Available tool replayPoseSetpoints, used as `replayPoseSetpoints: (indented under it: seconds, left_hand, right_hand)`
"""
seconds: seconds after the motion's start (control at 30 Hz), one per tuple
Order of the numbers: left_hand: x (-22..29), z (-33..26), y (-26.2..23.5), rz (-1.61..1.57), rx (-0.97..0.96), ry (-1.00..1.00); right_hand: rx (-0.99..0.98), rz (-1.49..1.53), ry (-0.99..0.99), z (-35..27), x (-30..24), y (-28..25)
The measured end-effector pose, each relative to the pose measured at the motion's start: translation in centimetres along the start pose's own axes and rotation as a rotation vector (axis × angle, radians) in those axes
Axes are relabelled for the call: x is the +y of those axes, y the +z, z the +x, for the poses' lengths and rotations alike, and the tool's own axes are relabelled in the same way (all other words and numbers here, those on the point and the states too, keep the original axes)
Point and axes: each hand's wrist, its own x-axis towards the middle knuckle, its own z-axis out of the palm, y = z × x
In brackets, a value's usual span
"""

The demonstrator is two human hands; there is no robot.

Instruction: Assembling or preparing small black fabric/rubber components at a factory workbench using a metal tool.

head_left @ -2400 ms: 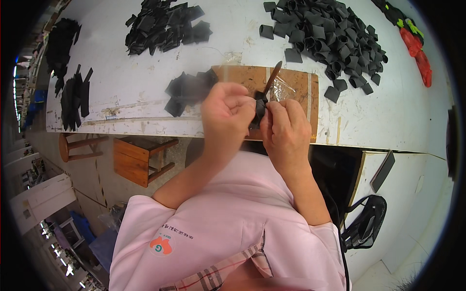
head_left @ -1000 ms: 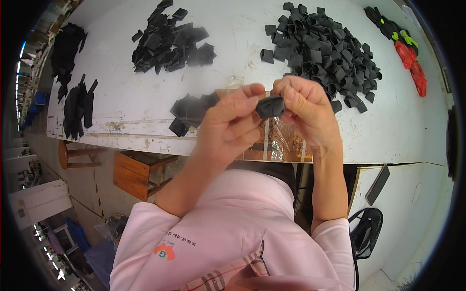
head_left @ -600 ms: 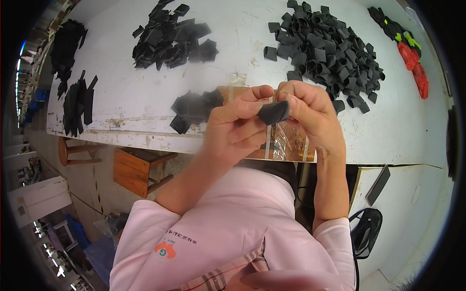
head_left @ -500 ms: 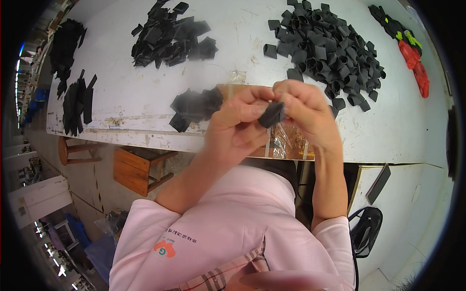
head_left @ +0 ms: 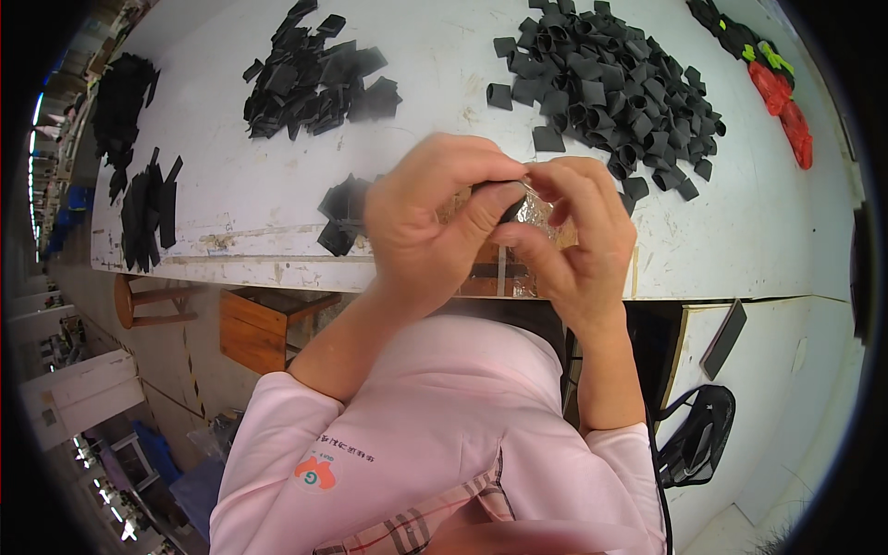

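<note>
Over the near edge of the table, my left hand [head_left: 435, 217] pinches a small black fabric piece [head_left: 511, 207] between thumb and fingers. My right hand [head_left: 583, 231] meets it from the other side, its fingertips against the left ones and its thumb at the piece's lower end. Most of the piece is hidden behind my fingers. A small pile of flat black pieces [head_left: 342, 215] lies just left of my left hand. Beneath my hands is a brown board with clear tape [head_left: 486, 285]. Beyond my right hand spreads a large heap of black fabric loops [head_left: 601, 88].
Farther back lies another pile of flat black pieces [head_left: 310, 83]. Black strips [head_left: 143, 217] and a dark bundle [head_left: 122, 111] sit at the table's left. Red plastic bags [head_left: 782, 106] lie far right. Wooden stools [head_left: 254, 328] stand below the front edge.
My hands have turned about the black piece, the left one rolling over it, so less of it shows. The right fingers have spread more from the thumb. The whole view has shifted slightly.
</note>
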Motion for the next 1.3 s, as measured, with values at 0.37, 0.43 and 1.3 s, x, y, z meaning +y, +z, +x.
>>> replayPoseSetpoints:
  seconds: [0.37, 0.43, 1.3]
  left_hand:
    - [0.1, -1.7, -0.4, -0.573, 0.284, -0.362]
    - [-0.2, -2.0, -0.4, -0.56, 0.235, -0.349]
    - [-13.4, -8.9, -15.7, 1.087, 0.077, -0.663]
  right_hand:
    - [0.071, -0.094, -0.164, 0.3, 0.5, 1.1]
    - [0.088, -0.049, -0.163, 0.0, 1.0, 1.3]
    - [-0.08, 0.492, 0.861, -4.5, 1.7, 1.5]
